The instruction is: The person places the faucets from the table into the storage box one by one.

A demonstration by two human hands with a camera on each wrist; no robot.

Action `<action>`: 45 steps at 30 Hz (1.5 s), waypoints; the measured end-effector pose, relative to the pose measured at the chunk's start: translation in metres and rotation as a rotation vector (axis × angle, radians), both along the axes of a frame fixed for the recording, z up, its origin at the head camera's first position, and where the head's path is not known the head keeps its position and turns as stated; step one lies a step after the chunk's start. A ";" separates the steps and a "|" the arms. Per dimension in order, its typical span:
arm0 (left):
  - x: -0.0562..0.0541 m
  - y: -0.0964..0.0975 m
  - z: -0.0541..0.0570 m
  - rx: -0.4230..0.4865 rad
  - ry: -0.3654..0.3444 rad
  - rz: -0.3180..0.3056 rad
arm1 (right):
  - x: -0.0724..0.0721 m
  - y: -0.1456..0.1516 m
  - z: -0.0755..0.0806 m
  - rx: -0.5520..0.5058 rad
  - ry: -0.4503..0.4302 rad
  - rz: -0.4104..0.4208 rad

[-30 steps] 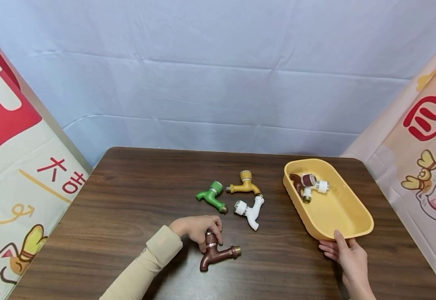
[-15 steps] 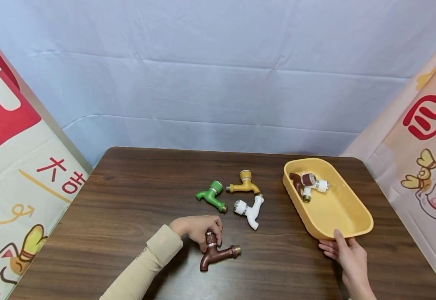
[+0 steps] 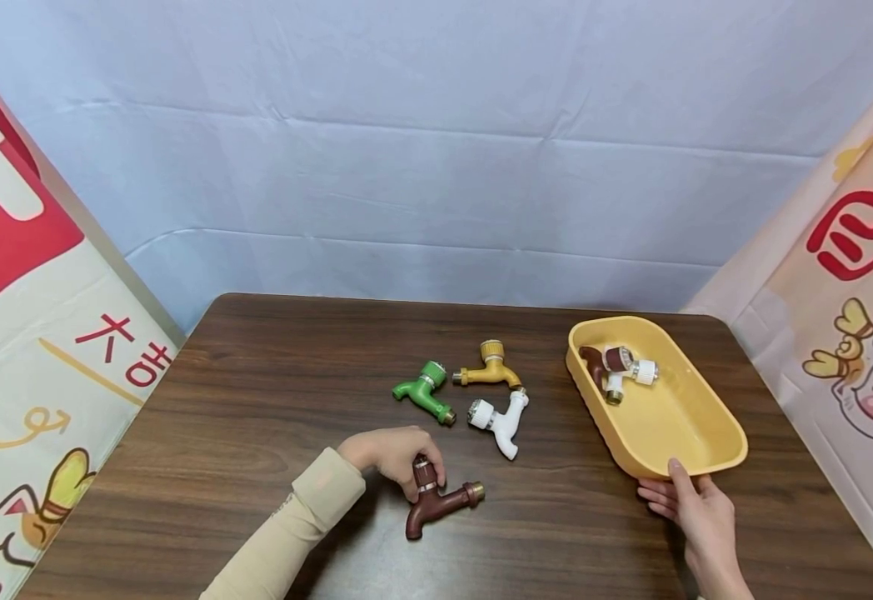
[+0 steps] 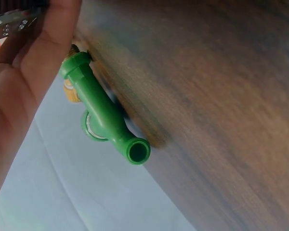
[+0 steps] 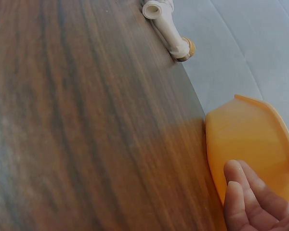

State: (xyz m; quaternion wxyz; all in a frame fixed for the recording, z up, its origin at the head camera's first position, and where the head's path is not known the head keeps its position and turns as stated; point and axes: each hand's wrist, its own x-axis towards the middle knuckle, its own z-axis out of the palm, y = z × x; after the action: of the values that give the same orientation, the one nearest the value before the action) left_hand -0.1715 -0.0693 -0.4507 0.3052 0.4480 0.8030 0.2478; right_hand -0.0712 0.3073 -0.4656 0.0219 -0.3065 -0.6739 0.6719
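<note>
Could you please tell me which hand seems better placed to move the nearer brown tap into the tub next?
Probably the left: the left hand grips that brown tap by its knob, while the right hand holds the near end of the tub, away from the tap.

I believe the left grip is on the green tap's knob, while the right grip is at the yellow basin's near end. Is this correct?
Only the colour is wrong. The head view shows the left grip on the knob of a brown tap; the right grip is at the near end of the yellow basin.
</note>
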 end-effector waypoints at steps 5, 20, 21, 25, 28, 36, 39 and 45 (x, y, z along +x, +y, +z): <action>0.000 -0.001 0.001 0.037 -0.033 0.006 | -0.001 0.000 -0.001 0.004 0.002 0.002; -0.002 -0.002 0.000 0.098 -0.060 -0.015 | 0.000 0.001 -0.001 0.005 -0.010 0.002; -0.002 -0.002 0.000 0.099 -0.053 -0.017 | 0.000 0.001 -0.001 0.006 -0.010 0.002; -0.002 -0.002 0.000 0.104 -0.034 -0.017 | 0.000 0.000 -0.001 0.010 -0.009 0.005; -0.003 -0.002 -0.001 0.116 -0.041 -0.015 | 0.000 0.000 0.000 0.011 -0.009 0.005; -0.004 0.000 -0.002 0.138 -0.032 -0.021 | 0.000 0.000 0.000 0.009 -0.009 0.000; -0.004 0.001 -0.001 0.145 -0.020 -0.023 | 0.000 0.000 -0.001 0.008 -0.006 0.001; -0.004 0.000 -0.001 0.168 -0.028 -0.014 | 0.000 0.001 -0.001 0.007 -0.002 0.004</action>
State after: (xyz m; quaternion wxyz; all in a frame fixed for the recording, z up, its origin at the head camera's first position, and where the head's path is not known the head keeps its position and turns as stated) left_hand -0.1756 -0.0690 -0.4518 0.2794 0.4743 0.7717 0.3184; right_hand -0.0713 0.3082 -0.4669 0.0210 -0.3058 -0.6770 0.6692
